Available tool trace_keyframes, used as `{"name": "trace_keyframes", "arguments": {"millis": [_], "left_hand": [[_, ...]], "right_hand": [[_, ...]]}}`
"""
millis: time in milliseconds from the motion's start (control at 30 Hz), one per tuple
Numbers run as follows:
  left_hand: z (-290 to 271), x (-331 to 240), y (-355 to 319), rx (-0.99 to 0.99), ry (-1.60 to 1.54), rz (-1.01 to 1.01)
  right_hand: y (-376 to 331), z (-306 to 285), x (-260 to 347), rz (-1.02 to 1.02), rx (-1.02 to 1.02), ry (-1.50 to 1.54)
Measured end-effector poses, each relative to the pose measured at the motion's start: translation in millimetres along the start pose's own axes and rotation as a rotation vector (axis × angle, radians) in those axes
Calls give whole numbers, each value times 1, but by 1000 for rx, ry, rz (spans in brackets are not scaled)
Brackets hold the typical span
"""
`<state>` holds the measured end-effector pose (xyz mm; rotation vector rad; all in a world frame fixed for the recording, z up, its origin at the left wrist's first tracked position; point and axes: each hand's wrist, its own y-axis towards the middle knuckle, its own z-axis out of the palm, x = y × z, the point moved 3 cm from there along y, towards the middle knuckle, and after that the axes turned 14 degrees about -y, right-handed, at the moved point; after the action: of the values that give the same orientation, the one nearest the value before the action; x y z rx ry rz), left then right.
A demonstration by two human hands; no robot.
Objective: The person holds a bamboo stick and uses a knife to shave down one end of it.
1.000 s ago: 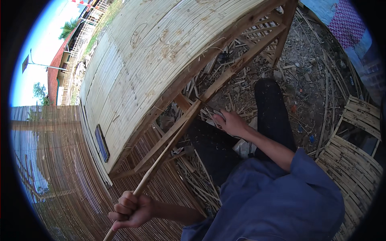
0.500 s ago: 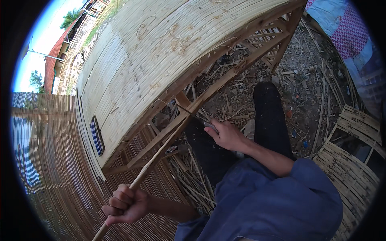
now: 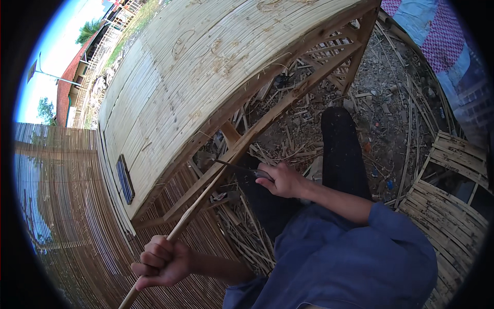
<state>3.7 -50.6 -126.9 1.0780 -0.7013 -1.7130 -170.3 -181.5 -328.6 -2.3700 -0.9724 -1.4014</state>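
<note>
My left hand [image 3: 163,261] is closed around a long pale wooden or bamboo stick [image 3: 191,211], which runs up and to the right toward the table frame. In my right hand [image 3: 283,179] is the handle of a knife [image 3: 237,167], its dark thin blade lying across the stick near its upper end. The far end of the stick meets the wooden rail [image 3: 278,109] under the table's edge; whether it rests on that rail or passes under it I cannot tell.
A slatted bamboo tabletop [image 3: 170,98] with curled shavings stands ahead. On its left end lies a dark flat phone-like object [image 3: 124,179]. A bamboo screen [image 3: 67,201] hangs at left, a bamboo slat panel [image 3: 447,206] lies at right, and offcuts litter the ground [image 3: 386,123].
My right hand and the knife have moved slightly down along the stick, toward my left hand. The left hand keeps its hold in the same place. The view has shifted a little.
</note>
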Motion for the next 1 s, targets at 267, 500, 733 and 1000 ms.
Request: {"name": "trace_keyframes", "arguments": {"millis": [267,500,733,1000], "left_hand": [[2,-5,-6,12,2,14],[-3,7,-11,-29,-44,25],[-8,-2,-7,-9,-62,35],[-16,-5,-17,-45,-62,79]], "right_hand": [[4,-5,-25,242,35,-78],[19,11,-69,427,-129,12],[1,12,-10,-48,-89,-55],[12,6,-58,312,36,-133]]}}
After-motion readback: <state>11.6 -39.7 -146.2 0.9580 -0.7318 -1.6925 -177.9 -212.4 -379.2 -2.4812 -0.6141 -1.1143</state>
